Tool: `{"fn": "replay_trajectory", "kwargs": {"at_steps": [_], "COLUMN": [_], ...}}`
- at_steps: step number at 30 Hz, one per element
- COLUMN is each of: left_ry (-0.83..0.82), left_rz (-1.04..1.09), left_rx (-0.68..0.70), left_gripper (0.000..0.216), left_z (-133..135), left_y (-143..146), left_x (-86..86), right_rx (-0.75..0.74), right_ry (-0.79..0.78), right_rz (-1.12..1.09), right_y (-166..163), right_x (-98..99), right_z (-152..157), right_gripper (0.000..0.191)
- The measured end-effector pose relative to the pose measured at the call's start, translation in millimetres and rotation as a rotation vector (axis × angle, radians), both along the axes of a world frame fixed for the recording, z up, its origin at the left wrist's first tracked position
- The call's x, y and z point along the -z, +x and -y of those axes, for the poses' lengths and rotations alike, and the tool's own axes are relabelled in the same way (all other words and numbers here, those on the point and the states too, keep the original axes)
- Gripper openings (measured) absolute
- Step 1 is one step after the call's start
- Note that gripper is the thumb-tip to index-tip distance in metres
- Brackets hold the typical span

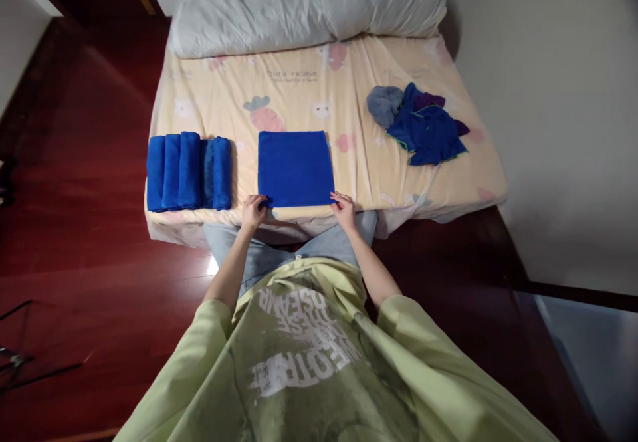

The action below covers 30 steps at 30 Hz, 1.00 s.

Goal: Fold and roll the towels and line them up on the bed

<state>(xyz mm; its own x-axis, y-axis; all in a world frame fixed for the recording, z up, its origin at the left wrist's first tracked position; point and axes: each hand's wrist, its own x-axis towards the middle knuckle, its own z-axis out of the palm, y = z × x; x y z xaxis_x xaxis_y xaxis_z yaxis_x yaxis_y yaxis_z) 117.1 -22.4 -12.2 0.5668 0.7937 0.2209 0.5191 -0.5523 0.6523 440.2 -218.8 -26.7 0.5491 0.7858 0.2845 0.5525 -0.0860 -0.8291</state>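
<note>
- Head view: a flat blue cloth (296,166) is laid near the middle of the near edge of the bed (214,106).
- Its near-left corner is touched by the left hand (254,211), fingers bent; whether the corner is pinched cannot be told.
- Its near-right corner is touched by the right hand (343,211), fingers drawn together; a firm grip cannot be confirmed.
- A narrow strip of sheet is left between the cloth and the folded bundles; a wider stretch is left toward the right edge, and more toward the far edge.
- The cloth's near side is set along the bed's near edge; its shape is close to square, so a long axis cannot be picked out.
- Five blue folded bundles (189,171) are set side by side at the near-left corner, long axes running from near to far.
- A crumpled pile (428,126) of blue, grey and purple fabric is heaped toward the right edge.
- The far edge is covered by a pale quilt (309,3).
</note>
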Motion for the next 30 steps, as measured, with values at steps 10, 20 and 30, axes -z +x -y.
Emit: {"fn": "replay_trajectory", "kwargs": {"at_steps": [10, 20, 30], "left_ry": [-0.145, -0.217, -0.212], "left_rz": [0.109, 0.122, 0.102], "left_rx": [-0.115, -0.254, -0.255], "left_gripper": [0.022, 0.034, 0.041], "left_z": [-14, -26, -23], "left_y": [-9, 0, 0], "left_x": [-1.2, 6.0, -3.3], "right_rx": [0.069, 0.219, 0.220], "right_ry": [-0.050, -0.128, -0.191], "right_rz": [-0.153, -0.201, -0.123], "right_y": [1, 14, 15], "right_x": [-5.7, 4.5, 1.2], "right_z": [-2, -24, -32], "right_gripper": [0.033, 0.045, 0.058]}}
